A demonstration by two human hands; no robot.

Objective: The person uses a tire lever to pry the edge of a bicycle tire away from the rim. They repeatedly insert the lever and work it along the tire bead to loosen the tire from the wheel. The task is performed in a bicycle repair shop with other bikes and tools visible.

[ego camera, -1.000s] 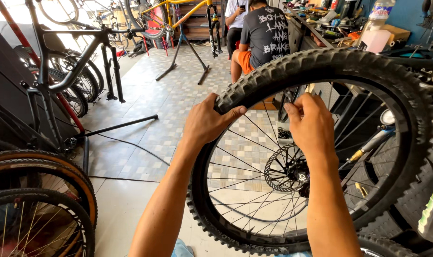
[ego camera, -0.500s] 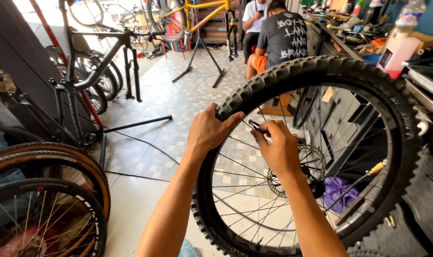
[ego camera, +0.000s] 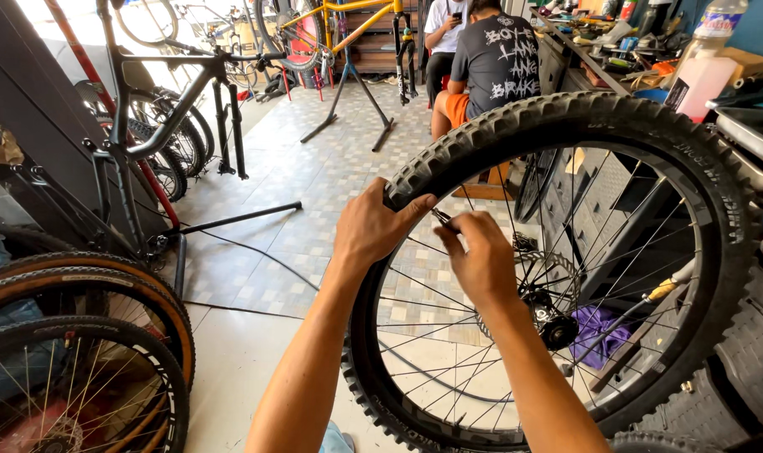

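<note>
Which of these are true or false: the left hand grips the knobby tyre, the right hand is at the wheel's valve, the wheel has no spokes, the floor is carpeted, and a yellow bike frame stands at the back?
1. The left hand grips the knobby tyre. True.
2. The right hand is at the valve. True: its fingertips pinch the small stem at the rim's inner side.
3. The wheel has no spokes. False: thin spokes run from the rim to the hub.
4. The floor is carpeted. False: the floor is patterned tile.
5. A yellow bike frame stands at the back. True: it sits on a work stand.
</note>
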